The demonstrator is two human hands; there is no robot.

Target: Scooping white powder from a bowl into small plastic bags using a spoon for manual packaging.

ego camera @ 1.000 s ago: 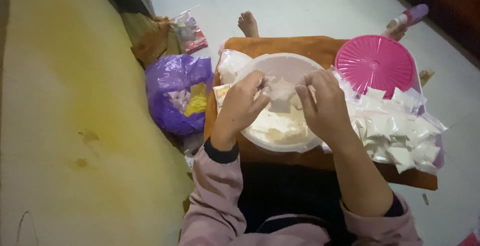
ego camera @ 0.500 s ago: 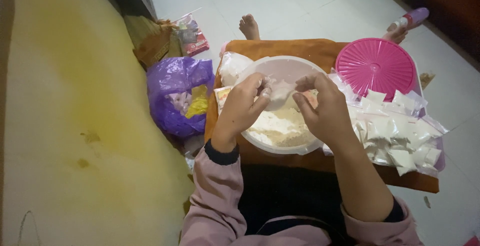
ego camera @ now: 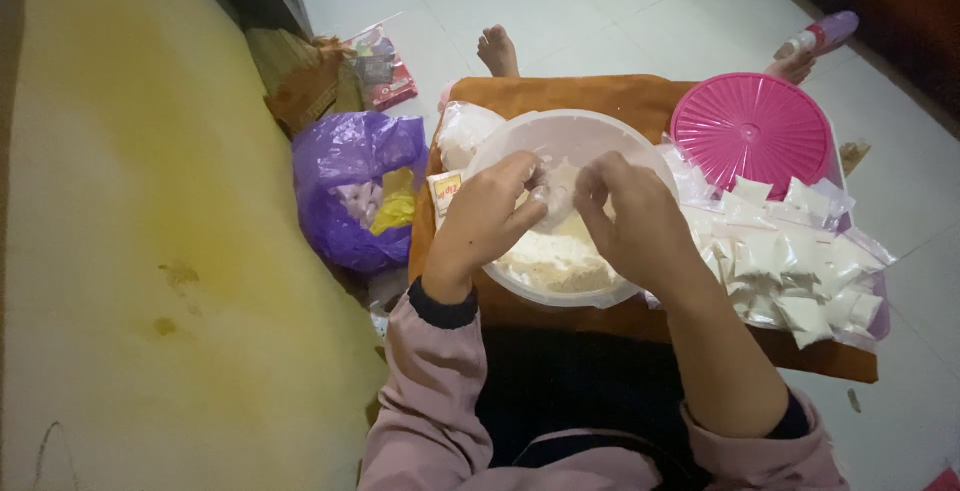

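Your left hand [ego camera: 487, 213] and right hand [ego camera: 628, 219] meet over the white bowl [ego camera: 520, 289], each grip closed by the fingertips on one small white packet [ego camera: 556, 191] held between them. Directly beneath both grips lies pale powder [ego camera: 555, 256] in the bowl. Just to the right of your right grip sits a heap of filled white packets [ego camera: 790, 266] in clear plastic, with a pink lid [ego camera: 750, 129] beyond it. Left of your left grip, on the floor, lies a purple bag [ego camera: 350, 186].
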